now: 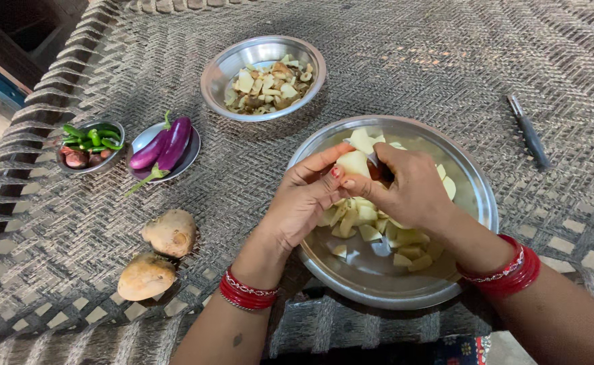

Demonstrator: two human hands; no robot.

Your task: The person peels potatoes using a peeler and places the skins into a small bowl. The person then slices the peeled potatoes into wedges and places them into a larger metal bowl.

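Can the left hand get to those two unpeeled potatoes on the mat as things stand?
Probably yes, but not right away: the left hand is holding a peeled potato piece over the big bowl. The unpeeled potatoes lie bare on the mat beside that forearm, nothing between.

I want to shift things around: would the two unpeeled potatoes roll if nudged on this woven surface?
Probably not far: the unpeeled potatoes look lumpy and irregular, and the woven surface is coarse. They likely feel firm and fairly heavy for their size.

I see 1 pale, peeled potato piece [353, 163], partly cut, held upright above the steel bowl [476, 196]; a small knife blade [372, 159] touches its right side, over many cut potato chunks [371, 230].
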